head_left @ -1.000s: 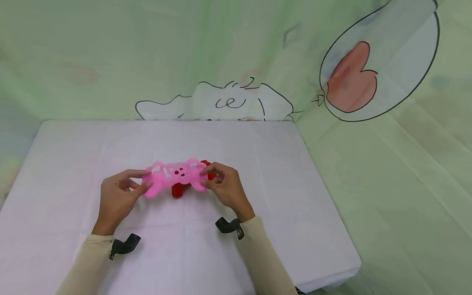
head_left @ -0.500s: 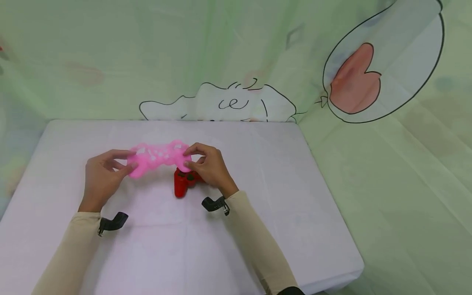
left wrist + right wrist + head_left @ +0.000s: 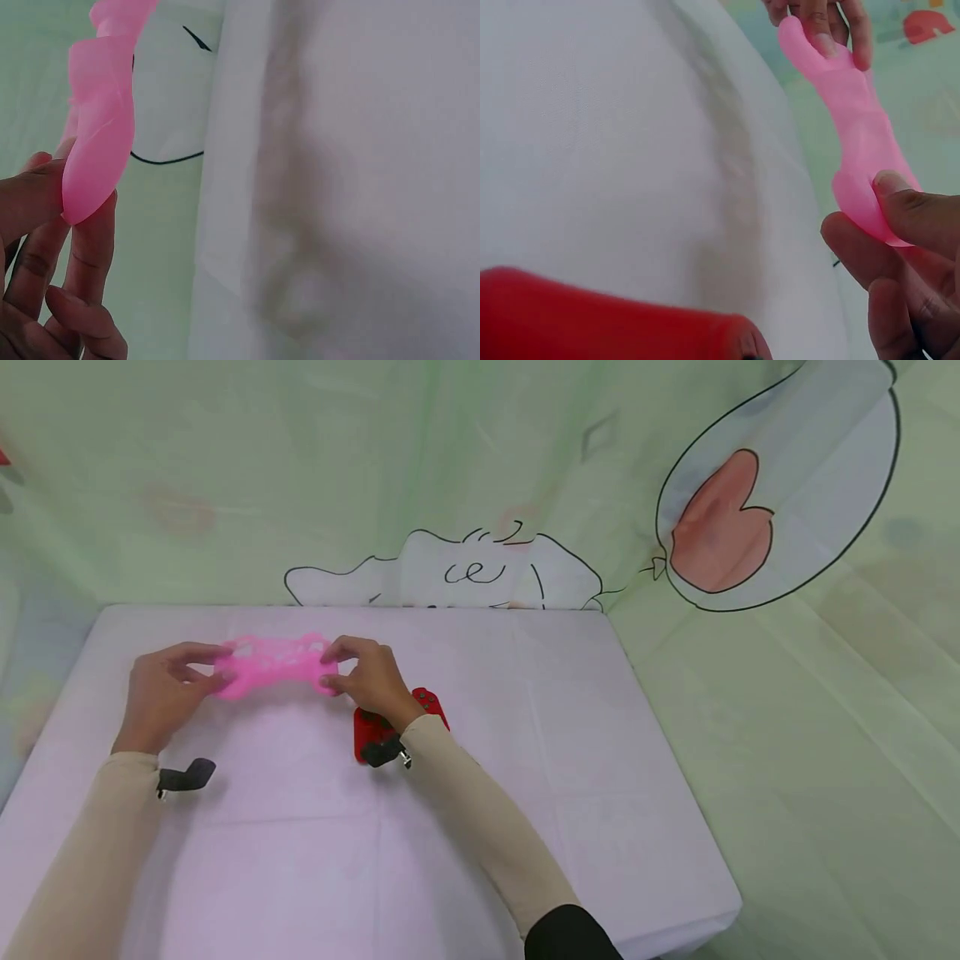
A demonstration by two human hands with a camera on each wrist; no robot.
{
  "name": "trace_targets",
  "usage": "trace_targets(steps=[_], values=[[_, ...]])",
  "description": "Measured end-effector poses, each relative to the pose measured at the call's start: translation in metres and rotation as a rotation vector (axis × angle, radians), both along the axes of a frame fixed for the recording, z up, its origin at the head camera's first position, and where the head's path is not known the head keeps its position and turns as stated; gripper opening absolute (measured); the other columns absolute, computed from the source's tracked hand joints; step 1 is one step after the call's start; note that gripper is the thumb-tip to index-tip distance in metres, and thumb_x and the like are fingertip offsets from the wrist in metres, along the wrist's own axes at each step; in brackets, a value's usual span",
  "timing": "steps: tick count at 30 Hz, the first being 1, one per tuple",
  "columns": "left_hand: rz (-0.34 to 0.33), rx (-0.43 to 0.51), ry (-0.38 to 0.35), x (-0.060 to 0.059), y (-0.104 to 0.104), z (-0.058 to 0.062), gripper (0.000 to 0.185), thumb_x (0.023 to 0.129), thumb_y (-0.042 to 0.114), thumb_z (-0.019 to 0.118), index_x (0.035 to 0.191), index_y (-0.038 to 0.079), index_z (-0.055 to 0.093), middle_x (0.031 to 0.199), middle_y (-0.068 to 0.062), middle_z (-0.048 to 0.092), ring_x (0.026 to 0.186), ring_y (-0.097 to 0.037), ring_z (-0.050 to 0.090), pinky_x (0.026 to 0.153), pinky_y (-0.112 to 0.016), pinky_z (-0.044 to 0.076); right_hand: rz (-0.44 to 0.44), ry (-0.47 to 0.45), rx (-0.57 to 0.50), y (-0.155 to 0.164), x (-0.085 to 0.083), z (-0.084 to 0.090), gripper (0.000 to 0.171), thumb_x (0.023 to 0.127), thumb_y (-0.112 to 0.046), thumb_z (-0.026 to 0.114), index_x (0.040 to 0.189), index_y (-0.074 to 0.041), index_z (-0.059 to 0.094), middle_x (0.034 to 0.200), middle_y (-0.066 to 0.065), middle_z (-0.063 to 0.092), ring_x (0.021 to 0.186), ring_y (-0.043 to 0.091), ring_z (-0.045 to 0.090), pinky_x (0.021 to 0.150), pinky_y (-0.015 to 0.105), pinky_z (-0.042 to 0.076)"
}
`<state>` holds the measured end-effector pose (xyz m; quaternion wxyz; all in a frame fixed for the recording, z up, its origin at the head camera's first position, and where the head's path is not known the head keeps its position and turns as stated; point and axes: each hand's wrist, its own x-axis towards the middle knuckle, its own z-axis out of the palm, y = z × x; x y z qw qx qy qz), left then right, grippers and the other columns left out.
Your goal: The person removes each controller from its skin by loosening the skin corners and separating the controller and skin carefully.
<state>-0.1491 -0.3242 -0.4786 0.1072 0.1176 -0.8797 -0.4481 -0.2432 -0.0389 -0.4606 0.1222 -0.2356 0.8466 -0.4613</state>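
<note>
A pink silicone controller cover, with cut-out holes, hangs above the table's far left part. My left hand pinches its left grip between thumb and fingers. The opposite grip is pinched by my right hand. From the left wrist view, the soft pink cover is seen from its side, apart from the cloth. A red game controller lies on the table beneath my right wrist, which hides its middle. Close to the right wrist camera, one rounded part of the red controller shows.
A white cloth covers the table, whose far edge meets a green printed curtain. Another curtain side runs along the right edge. A black wrist camera mount sticks out from the left sleeve; the right one overlaps the red controller.
Both hands have carried the pink cover left and farther back, away from the red controller. That controller has stayed in place and is now partly behind the right wrist.
</note>
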Motion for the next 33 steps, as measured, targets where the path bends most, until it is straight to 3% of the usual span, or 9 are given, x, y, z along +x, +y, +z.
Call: trace_targets(steps=[5, 10, 13, 16, 17, 22, 24, 28, 33], values=[[-0.013, -0.028, -0.023, -0.011, -0.019, -0.018, 0.051, 0.090, 0.042, 0.085, 0.135, 0.020, 0.074, 0.093, 0.048, 0.058, 0.073, 0.003, 0.061, 0.066, -0.018, 0.045, -0.012, 0.016, 0.095, -0.021, -0.007, -0.010, 0.022, 0.090, -0.022, 0.087, 0.109, -0.023, 0.075, 0.114, -0.006, 0.073, 0.086, 0.010, 0.076, 0.093, 0.026, 0.051], [-0.043, -0.061, -0.090, -0.019, -0.031, -0.036, 0.053, 0.091, 0.048, 0.083, 0.136, 0.022, 0.074, 0.091, 0.046, 0.059, 0.077, 0.001, 0.062, 0.071, -0.020, 0.045, -0.039, 0.044, 0.237, -0.036, -0.011, -0.021, 0.019, 0.088, -0.026, 0.089, 0.103, -0.025, 0.076, 0.102, -0.009, 0.071, 0.102, 0.009, 0.059, 0.084, 0.024, 0.048], [-0.060, -0.068, -0.132, -0.022, -0.034, -0.045, 0.052, 0.093, 0.050, 0.080, 0.137, 0.023, 0.073, 0.104, 0.026, 0.072, 0.085, -0.007, 0.063, 0.076, -0.024, 0.045, -0.042, 0.073, 0.305, -0.042, -0.011, -0.028, 0.018, 0.089, -0.027, 0.089, 0.102, -0.025, 0.077, 0.098, -0.008, 0.068, 0.097, 0.011, 0.057, 0.080, 0.023, 0.045], [-0.068, -0.067, -0.156, -0.023, -0.035, -0.051, 0.051, 0.094, 0.052, 0.078, 0.137, 0.024, 0.072, 0.119, 0.002, 0.076, 0.091, -0.013, 0.062, 0.080, -0.027, 0.046, -0.051, 0.093, 0.353, -0.046, -0.010, -0.032, 0.018, 0.090, -0.028, 0.088, 0.103, -0.025, 0.077, 0.093, -0.008, 0.066, 0.089, 0.011, 0.057, 0.075, 0.022, 0.045], [-0.068, -0.067, -0.155, -0.023, -0.035, -0.052, 0.051, 0.094, 0.052, 0.078, 0.137, 0.024, 0.072, 0.121, -0.002, 0.075, 0.091, -0.013, 0.062, 0.079, -0.027, 0.046, -0.056, 0.096, 0.367, -0.047, -0.009, -0.033, 0.017, 0.090, -0.028, 0.088, 0.103, -0.025, 0.077, 0.091, -0.008, 0.065, 0.087, 0.011, 0.057, 0.073, 0.022, 0.044], [-0.065, -0.062, -0.124, -0.021, -0.032, -0.054, 0.046, 0.094, 0.044, 0.081, 0.134, 0.023, 0.074, 0.112, 0.006, 0.078, 0.084, -0.004, 0.063, 0.076, -0.021, 0.047, -0.084, 0.107, 0.422, -0.050, -0.007, -0.036, 0.017, 0.090, -0.029, 0.088, 0.102, -0.026, 0.077, 0.082, -0.007, 0.064, 0.081, 0.010, 0.057, 0.067, 0.021, 0.044], [-0.069, -0.071, -0.119, -0.020, -0.031, -0.053, 0.044, 0.095, 0.041, 0.081, 0.134, 0.022, 0.074, 0.115, 0.000, 0.079, 0.083, -0.003, 0.062, 0.075, -0.020, 0.046, -0.083, 0.121, 0.441, -0.051, -0.006, -0.037, 0.017, 0.090, -0.030, 0.088, 0.102, -0.026, 0.076, 0.081, -0.007, 0.063, 0.081, 0.011, 0.057, 0.065, 0.022, 0.044], [-0.085, -0.085, -0.143, -0.020, -0.027, -0.050, 0.043, 0.100, 0.039, 0.076, 0.138, 0.020, 0.071, 0.128, -0.017, 0.074, 0.093, -0.015, 0.062, 0.075, -0.020, 0.046, -0.068, 0.141, 0.497, -0.052, -0.005, -0.038, 0.016, 0.092, -0.032, 0.085, 0.104, -0.027, 0.076, 0.084, -0.009, 0.066, 0.085, 0.011, 0.058, 0.064, 0.022, 0.046], [-0.107, -0.054, -0.179, -0.018, -0.025, -0.048, 0.042, 0.106, 0.037, 0.066, 0.144, 0.019, 0.066, 0.135, -0.021, 0.069, 0.110, -0.031, 0.061, 0.080, -0.023, 0.048, -0.009, 0.112, 0.516, -0.045, -0.006, -0.032, 0.019, 0.094, -0.035, 0.082, 0.112, -0.029, 0.080, 0.102, -0.010, 0.072, 0.096, 0.010, 0.061, 0.078, 0.024, 0.051]])
